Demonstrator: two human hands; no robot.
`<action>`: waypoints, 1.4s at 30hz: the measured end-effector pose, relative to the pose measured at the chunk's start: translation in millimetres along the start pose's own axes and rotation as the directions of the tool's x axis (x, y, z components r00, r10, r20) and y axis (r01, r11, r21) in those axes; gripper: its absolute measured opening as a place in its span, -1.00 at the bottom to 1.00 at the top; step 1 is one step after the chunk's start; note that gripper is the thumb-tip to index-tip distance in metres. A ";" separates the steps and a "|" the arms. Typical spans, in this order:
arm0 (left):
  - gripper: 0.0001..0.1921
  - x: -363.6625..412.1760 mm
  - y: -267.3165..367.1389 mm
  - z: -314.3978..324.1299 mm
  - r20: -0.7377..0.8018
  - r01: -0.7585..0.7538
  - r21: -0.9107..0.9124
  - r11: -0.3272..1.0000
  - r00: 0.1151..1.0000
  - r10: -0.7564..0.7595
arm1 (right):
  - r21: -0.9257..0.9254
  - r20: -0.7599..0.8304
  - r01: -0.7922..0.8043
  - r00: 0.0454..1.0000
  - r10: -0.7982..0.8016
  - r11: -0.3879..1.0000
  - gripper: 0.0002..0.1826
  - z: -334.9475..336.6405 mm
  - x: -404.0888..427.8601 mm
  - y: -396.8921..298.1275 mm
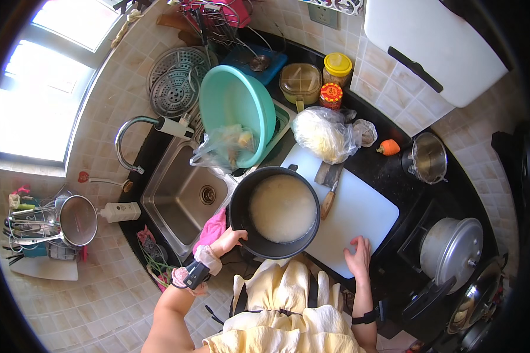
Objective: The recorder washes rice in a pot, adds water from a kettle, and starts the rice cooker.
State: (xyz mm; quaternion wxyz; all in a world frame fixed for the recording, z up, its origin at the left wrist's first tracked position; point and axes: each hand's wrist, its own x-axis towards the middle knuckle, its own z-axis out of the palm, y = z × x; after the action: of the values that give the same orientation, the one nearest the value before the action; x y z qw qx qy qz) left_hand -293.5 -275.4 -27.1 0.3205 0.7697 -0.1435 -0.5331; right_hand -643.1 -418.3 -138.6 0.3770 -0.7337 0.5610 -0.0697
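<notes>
My left hand (228,242) grips the near-left rim of a dark cooking pot (240,212). Inside the pot is a cloudy whitish liquid (284,208); whatever lies beneath its surface cannot be made out. The pot overlaps the left part of a white cutting board (364,216). On the board, right beside the pot, lies a cleaver (329,204) with a wooden handle. My right hand (358,257) rests at the board's near edge, fingers spread and holding nothing. A pink cloth (211,230) hangs by the sink edge next to my left hand.
Left of the pot is a stainless steel sink (176,194) with a faucet (123,154). A teal basin (234,95) leans behind it. Beyond the board are a plastic-wrapped cabbage (320,132) and a carrot piece (389,147). A pressure cooker (450,251) stands at right.
</notes>
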 end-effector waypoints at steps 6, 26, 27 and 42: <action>-0.11 7.0 -9.1 -2.8 -0.005 0.002 -0.134 0.991 1.000 -0.003 | -0.008 0.002 0.012 1.000 -0.012 1.000 -0.70 2.0 1.0 3.7; -0.33 0.4 -24.8 6.4 0.053 0.020 -0.403 0.915 0.999 0.002 | 0.042 -0.063 0.053 0.997 -0.051 0.998 -0.69 10.5 -13.9 26.4; -0.36 6.6 -29.1 7.6 0.053 0.027 -0.425 0.905 0.999 -0.005 | 0.115 -0.073 0.076 0.995 -0.067 0.990 -0.68 12.2 -19.1 31.7; -0.62 67.8 -49.7 -23.7 0.413 0.054 -0.314 0.948 0.907 0.085 | 0.495 -0.160 -0.210 0.932 0.326 0.843 -0.81 12.1 -196.4 134.7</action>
State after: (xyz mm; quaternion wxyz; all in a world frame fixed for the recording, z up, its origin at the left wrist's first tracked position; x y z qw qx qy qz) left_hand -251.5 -268.0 -103.3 0.4059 0.5735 -0.1276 -0.7000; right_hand -811.4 -252.2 -169.2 0.4796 -0.5203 0.6656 -0.2371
